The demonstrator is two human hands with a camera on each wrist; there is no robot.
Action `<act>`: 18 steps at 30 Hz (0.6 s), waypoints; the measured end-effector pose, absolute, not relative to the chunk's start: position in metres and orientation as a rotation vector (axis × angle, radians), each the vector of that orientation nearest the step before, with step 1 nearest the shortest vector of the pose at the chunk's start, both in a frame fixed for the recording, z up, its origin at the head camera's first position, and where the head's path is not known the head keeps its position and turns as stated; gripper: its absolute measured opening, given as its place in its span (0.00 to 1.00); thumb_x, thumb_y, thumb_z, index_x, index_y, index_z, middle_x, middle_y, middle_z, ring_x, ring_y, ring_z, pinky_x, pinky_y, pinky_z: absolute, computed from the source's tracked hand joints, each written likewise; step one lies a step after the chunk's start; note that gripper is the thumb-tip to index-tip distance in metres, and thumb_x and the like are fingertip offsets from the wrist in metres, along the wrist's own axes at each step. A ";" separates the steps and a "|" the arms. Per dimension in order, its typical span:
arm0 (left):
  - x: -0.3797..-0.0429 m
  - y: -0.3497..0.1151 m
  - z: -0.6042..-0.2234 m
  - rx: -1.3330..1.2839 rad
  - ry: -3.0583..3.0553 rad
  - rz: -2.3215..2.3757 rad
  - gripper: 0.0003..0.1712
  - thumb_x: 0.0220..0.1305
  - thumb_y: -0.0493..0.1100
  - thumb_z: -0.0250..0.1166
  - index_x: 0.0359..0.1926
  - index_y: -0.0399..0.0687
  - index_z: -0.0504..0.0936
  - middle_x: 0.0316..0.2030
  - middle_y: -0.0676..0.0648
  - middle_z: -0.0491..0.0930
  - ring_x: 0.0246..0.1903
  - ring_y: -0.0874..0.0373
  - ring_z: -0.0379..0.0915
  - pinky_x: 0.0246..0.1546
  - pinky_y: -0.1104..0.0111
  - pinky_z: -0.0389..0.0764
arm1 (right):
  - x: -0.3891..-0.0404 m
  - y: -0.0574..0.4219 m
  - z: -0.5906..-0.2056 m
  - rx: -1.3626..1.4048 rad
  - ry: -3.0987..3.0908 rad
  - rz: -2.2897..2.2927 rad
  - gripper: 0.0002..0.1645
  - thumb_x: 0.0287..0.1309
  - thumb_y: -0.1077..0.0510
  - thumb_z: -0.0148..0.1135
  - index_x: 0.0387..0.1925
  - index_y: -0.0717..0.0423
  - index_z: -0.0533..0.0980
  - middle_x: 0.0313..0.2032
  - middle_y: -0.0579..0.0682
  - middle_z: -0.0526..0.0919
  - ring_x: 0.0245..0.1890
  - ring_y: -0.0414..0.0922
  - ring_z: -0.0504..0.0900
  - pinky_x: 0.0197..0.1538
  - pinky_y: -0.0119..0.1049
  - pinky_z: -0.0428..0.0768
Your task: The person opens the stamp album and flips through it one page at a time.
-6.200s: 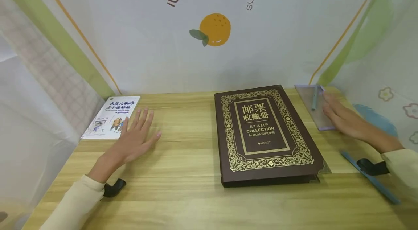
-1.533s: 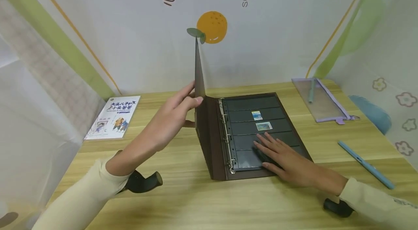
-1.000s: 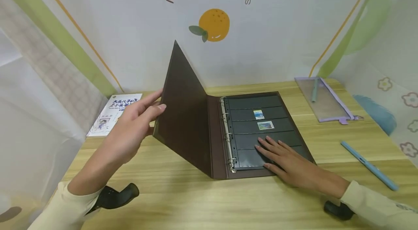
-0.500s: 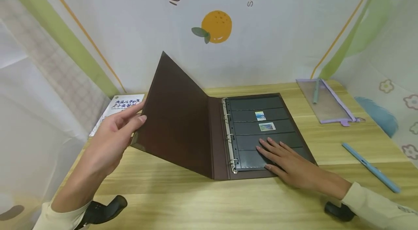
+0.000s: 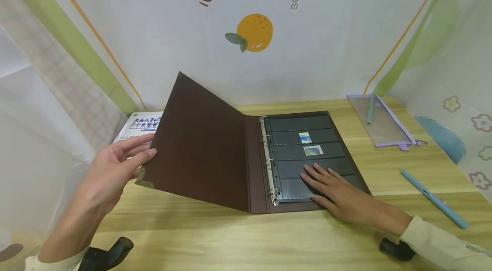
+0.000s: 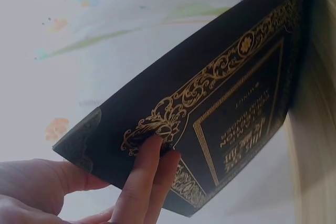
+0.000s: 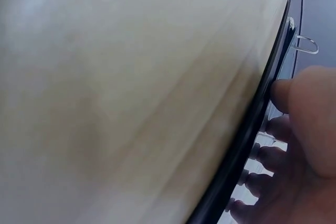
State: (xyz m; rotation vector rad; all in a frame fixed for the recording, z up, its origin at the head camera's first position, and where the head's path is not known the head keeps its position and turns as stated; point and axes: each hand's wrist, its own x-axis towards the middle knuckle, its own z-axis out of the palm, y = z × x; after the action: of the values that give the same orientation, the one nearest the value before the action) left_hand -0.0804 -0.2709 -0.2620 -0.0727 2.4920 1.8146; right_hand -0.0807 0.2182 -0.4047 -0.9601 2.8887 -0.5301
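A dark brown stamp album (image 5: 257,164) lies on the wooden table with its front cover (image 5: 200,147) raised and tilted to the left. My left hand (image 5: 115,162) pinches the cover's free edge, thumb on the inner side and fingers against the gold-printed outer face (image 6: 231,114). On the black pocket page (image 5: 303,181) my right hand (image 5: 338,194) rests flat with fingers spread, at its lower right. Two stamps, one blue and white (image 5: 305,137) and one greenish (image 5: 313,150), sit in the page's pockets. Metal rings (image 5: 270,162) run along the spine.
A white booklet (image 5: 138,125) lies at the back left, partly hidden by the cover and left hand. To the right are a purple-edged mesh zip pouch (image 5: 384,128) with a green pen-like stick (image 5: 370,110) and a long blue stick-shaped item (image 5: 434,198).
The album, closed earlier, now has its cover swung up and leftward by my left hand, leaning lower than half a second ago. My right hand went from the pouch to the page and stays there.
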 end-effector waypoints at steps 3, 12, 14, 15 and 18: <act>-0.078 -0.281 -0.268 -0.095 2.422 1.914 0.19 0.68 0.38 0.67 0.54 0.66 0.83 0.44 0.66 0.85 0.43 0.73 0.76 0.28 0.78 0.74 | -0.081 0.217 -0.405 -0.957 2.879 -0.532 0.34 0.76 0.46 0.52 0.78 0.46 0.59 0.78 0.52 0.58 0.78 0.61 0.56 0.80 0.51 0.51; -0.076 -0.303 -0.291 -0.174 2.404 1.895 0.21 0.68 0.35 0.66 0.43 0.75 0.85 0.37 0.67 0.87 0.35 0.75 0.80 0.30 0.79 0.76 | -0.083 0.215 -0.404 -0.933 2.862 -0.519 0.34 0.76 0.46 0.52 0.78 0.46 0.59 0.78 0.52 0.58 0.78 0.61 0.55 0.75 0.61 0.57; -0.076 -0.305 -0.296 -0.185 2.428 1.847 0.21 0.68 0.36 0.66 0.44 0.75 0.84 0.36 0.69 0.87 0.35 0.76 0.81 0.31 0.78 0.78 | -0.082 0.215 -0.404 -0.928 2.863 -0.515 0.34 0.76 0.46 0.52 0.78 0.46 0.59 0.79 0.52 0.57 0.78 0.61 0.55 0.75 0.61 0.57; -0.077 -0.306 -0.299 -0.183 2.446 1.818 0.20 0.68 0.35 0.66 0.47 0.71 0.85 0.36 0.69 0.87 0.35 0.76 0.82 0.32 0.78 0.79 | -0.082 0.215 -0.404 -0.925 2.864 -0.509 0.34 0.76 0.46 0.52 0.78 0.46 0.59 0.79 0.52 0.57 0.78 0.61 0.55 0.75 0.61 0.57; -0.079 -0.309 -0.306 -0.160 2.515 1.710 0.22 0.69 0.35 0.64 0.62 0.51 0.80 0.36 0.71 0.86 0.35 0.75 0.82 0.35 0.78 0.81 | -0.082 0.216 -0.403 -0.919 2.863 -0.502 0.34 0.76 0.45 0.52 0.78 0.45 0.59 0.79 0.52 0.57 0.78 0.61 0.55 0.75 0.61 0.57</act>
State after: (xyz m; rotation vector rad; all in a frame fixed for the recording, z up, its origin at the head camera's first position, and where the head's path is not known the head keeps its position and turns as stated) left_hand -0.0785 -0.3086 -0.3059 -0.1603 2.5145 1.7099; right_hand -0.0821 0.2157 -0.4032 -0.9186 2.8628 -0.5015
